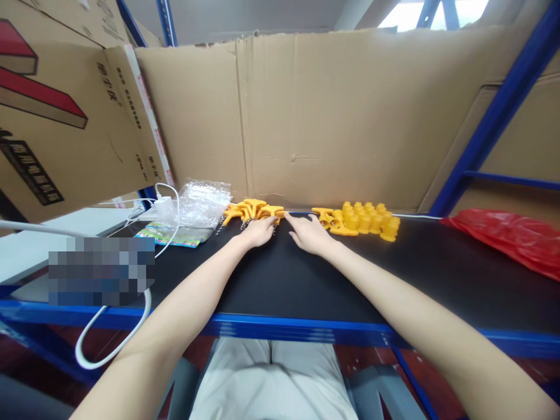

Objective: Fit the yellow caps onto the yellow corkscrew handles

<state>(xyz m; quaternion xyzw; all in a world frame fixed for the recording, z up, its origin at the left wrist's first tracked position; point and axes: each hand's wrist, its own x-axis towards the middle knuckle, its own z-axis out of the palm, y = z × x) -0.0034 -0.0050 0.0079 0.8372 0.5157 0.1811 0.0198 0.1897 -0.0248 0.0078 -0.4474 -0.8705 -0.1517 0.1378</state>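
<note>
With our left hand (261,231) over the orange corkscrews (254,205) heaped at the back of the worktop (301,286), its grip too hidden to tell, we best avoid their metal spirals (244,224), our right hand (308,233) spread just beside.

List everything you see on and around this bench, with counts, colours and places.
Corkscrews: several, overlapping, yellow handles, centre-left
Cylindrical pieces: about a dozen, yellow, right of centre
T-shaped pieces: a few, yellow, left of cylinders
Clear plastic wrap: back left
Printed packet: one, multicoloured, below wrap
Adapter: one, white, beside wrap
Cables: several, white, left
Pixelated patch: contents obscured, left
Red plastic bag: apparently one, right
Cardboard panel: brown, behind
Printed box: brown, upper left
Bench top: black, centre
Metal frame: blue, around
Chair armrests: two, grey, below
Trousers: pale, bottom
Left hand: one, bare, at corkscrews
Right hand: one, bare, centre
</note>
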